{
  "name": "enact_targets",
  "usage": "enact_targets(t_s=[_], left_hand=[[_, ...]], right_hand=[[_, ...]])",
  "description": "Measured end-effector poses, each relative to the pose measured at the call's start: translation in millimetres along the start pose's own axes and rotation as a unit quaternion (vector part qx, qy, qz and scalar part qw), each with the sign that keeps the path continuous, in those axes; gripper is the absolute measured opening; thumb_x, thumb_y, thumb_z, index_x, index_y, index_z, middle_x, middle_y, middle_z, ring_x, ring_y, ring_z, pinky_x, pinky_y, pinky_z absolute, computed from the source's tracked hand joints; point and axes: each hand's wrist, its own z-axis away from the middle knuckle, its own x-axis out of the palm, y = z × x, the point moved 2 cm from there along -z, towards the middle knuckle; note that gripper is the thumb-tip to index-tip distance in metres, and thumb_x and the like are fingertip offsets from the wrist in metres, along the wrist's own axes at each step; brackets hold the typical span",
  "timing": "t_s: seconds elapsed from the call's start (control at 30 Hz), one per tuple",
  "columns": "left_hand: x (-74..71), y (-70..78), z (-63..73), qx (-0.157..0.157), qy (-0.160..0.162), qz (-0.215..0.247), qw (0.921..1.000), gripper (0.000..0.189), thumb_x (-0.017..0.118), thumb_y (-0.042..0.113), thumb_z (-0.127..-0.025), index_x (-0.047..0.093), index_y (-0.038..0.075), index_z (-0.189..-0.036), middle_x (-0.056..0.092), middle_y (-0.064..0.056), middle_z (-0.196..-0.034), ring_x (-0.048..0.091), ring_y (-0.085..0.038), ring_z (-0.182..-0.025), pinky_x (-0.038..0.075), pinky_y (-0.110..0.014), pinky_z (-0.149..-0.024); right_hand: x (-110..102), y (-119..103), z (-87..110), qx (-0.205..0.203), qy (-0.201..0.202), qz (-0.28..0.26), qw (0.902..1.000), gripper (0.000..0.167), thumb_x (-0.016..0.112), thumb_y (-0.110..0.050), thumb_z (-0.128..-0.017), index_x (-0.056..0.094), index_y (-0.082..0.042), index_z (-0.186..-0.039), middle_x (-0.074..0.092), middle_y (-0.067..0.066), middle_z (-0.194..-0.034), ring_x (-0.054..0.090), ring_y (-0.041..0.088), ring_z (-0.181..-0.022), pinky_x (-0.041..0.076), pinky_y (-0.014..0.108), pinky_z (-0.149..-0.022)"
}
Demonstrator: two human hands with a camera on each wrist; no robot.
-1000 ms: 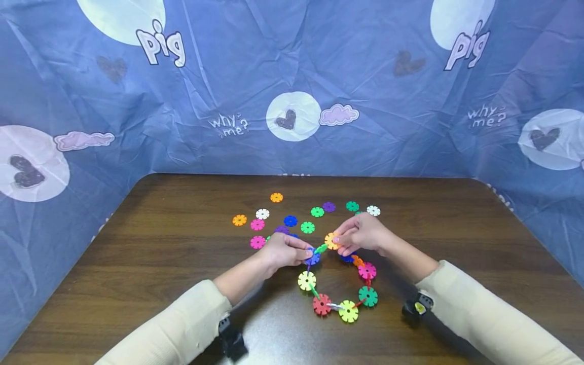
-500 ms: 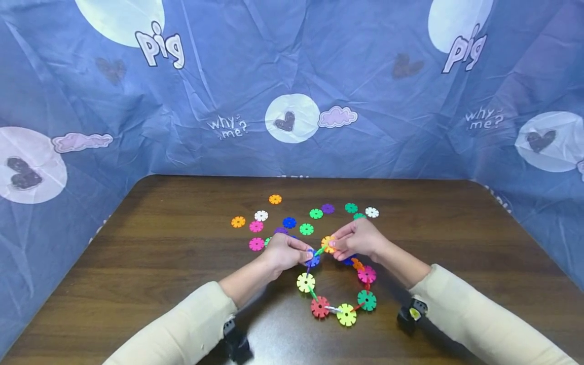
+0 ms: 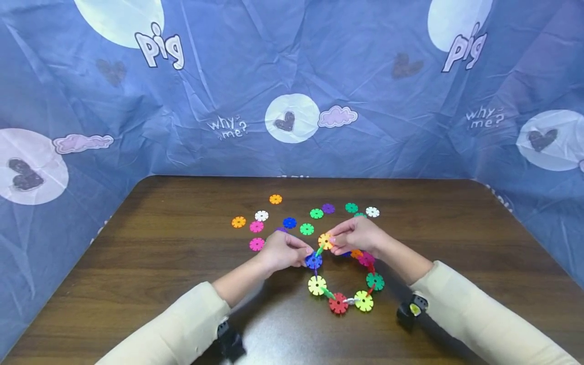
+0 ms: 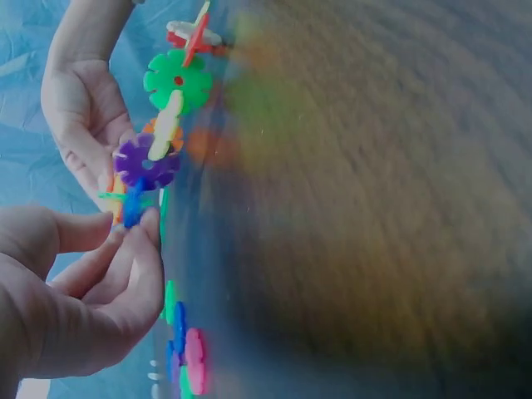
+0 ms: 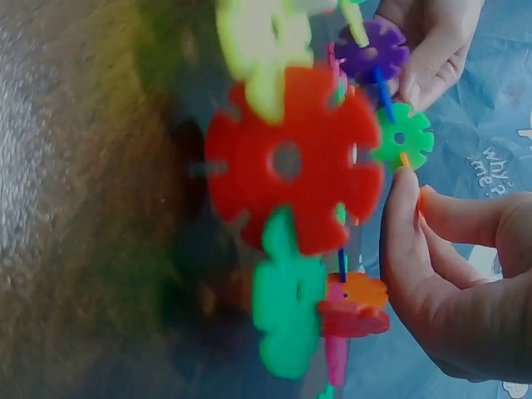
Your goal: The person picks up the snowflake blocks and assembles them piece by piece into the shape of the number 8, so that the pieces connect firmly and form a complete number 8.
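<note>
Several notched plastic discs are slotted into a hanging chain curved like a ring. My left hand [image 3: 284, 251] pinches a blue disc [image 3: 314, 261] at its upper left. With thumb and fingers, my right hand [image 3: 358, 235] holds an orange disc [image 3: 325, 242]. Between them a green disc [image 5: 401, 137] joins the two, seen face-on in the right wrist view. Below hang a yellow disc [image 3: 317, 285], a red disc [image 3: 338, 303], a yellow-green disc [image 3: 364, 301] and a dark green disc [image 3: 375, 281]. The chain's far end, near a blue disc, is partly hidden behind my right hand.
Loose discs lie on the brown wooden table [image 3: 182, 228] beyond my hands, among them a pink disc [image 3: 257, 244], a white disc [image 3: 261, 216] and an orange disc [image 3: 276, 199]. A blue printed cloth [image 3: 292, 61] stands behind the table.
My right hand has shifted slightly left with the orange disc, closer to my left hand. The chain's lower part has swung to the right. Both hands keep their pinch.
</note>
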Motion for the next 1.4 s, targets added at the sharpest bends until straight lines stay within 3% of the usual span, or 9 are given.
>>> enact_targets(t_s=[0.2,0.4,0.6,0.73,0.83,0.97,1.13,1.3,1.4], left_hand=[[-0.3,8.1,-8.9,0.009,0.031,-0.010,0.9994,0.018,0.070,0.013,-0.087,0.074,-0.001,-0.097,0.075,-0.017,-0.088,0.069,-0.012,-0.068,0.060,-0.026,-0.067],[6.3,10.5,-16.7,0.018,0.035,-0.030,0.9988,0.015,0.072,0.010,-0.084,0.075,-0.001,-0.094,0.075,-0.016,-0.085,0.061,-0.005,-0.058,0.055,-0.019,-0.060],[8.5,8.2,-15.8,-0.012,0.029,0.022,0.9993,0.012,0.071,0.004,-0.083,0.073,-0.004,-0.092,0.075,-0.016,-0.086,0.061,-0.005,-0.062,0.059,-0.023,-0.068],[8.2,3.6,-16.5,-0.030,0.022,0.051,0.9980,0.013,0.072,0.004,-0.084,0.072,-0.005,-0.093,0.075,-0.015,-0.087,0.061,-0.005,-0.066,0.060,-0.024,-0.073],[6.4,1.4,-16.9,-0.035,0.023,0.054,0.9977,0.013,0.072,0.005,-0.084,0.072,-0.004,-0.093,0.074,-0.013,-0.089,0.061,-0.005,-0.069,0.059,-0.024,-0.074],[4.3,-0.2,-15.6,-0.039,0.023,0.054,0.9975,0.012,0.072,0.005,-0.084,0.072,-0.003,-0.091,0.074,-0.010,-0.090,0.062,-0.006,-0.071,0.059,-0.025,-0.075],[5.1,-1.0,-12.9,-0.038,0.016,0.058,0.9975,0.012,0.071,0.005,-0.084,0.072,-0.004,-0.093,0.073,-0.012,-0.092,0.063,-0.007,-0.074,0.059,-0.027,-0.078],[6.3,-0.6,-11.6,-0.035,0.012,0.058,0.9976,0.012,0.071,0.005,-0.084,0.071,-0.004,-0.092,0.073,-0.010,-0.089,0.062,-0.006,-0.073,0.059,-0.027,-0.077],[6.2,-0.1,-11.2,-0.032,0.013,0.058,0.9977,0.012,0.071,0.005,-0.084,0.071,-0.004,-0.092,0.074,-0.010,-0.087,0.062,-0.005,-0.071,0.059,-0.026,-0.076]], right_hand=[[2,0,-0.8,0.005,-0.024,-0.021,0.9995,0.034,0.057,0.006,-0.090,0.051,0.020,-0.120,0.071,0.004,-0.076,0.070,0.012,-0.070,0.061,0.032,-0.075],[7,2,-1.0,0.003,-0.032,-0.031,0.9990,0.032,0.058,0.006,-0.089,0.052,0.019,-0.118,0.071,0.007,-0.077,0.071,0.014,-0.070,0.061,0.033,-0.075],[1,-2,-0.7,0.001,-0.039,-0.008,0.9992,0.032,0.057,0.002,-0.091,0.055,0.018,-0.119,0.073,0.012,-0.086,0.071,0.012,-0.072,0.061,0.033,-0.076],[-22,-8,-6.5,-0.016,-0.007,0.010,0.9998,0.036,0.056,-0.001,-0.094,0.051,0.020,-0.123,0.074,0.017,-0.094,0.070,0.010,-0.073,0.061,0.030,-0.075],[-47,-11,-15.6,-0.033,0.061,0.052,0.9962,0.036,0.058,-0.003,-0.093,0.053,0.019,-0.121,0.074,0.018,-0.093,0.069,0.008,-0.071,0.061,0.029,-0.074],[-76,-7,-26.7,-0.040,0.154,0.200,0.9667,0.029,0.066,-0.008,-0.089,0.065,0.010,-0.112,0.074,0.017,-0.089,0.066,0.007,-0.065,0.060,0.028,-0.069],[-90,7,-35.2,-0.030,0.163,0.377,0.9110,0.025,0.071,-0.017,-0.086,0.072,0.000,-0.104,0.074,0.014,-0.089,0.064,0.013,-0.068,0.050,0.025,-0.066],[-89,14,-38.8,-0.035,0.153,0.420,0.8940,0.027,0.075,-0.018,-0.082,0.073,0.000,-0.102,0.072,0.012,-0.089,0.063,0.020,-0.081,0.051,0.032,-0.073],[-87,14,-40.1,-0.035,0.154,0.421,0.8933,0.025,0.078,-0.017,-0.079,0.073,-0.001,-0.098,0.070,0.010,-0.085,0.062,0.019,-0.080,0.050,0.030,-0.072]])
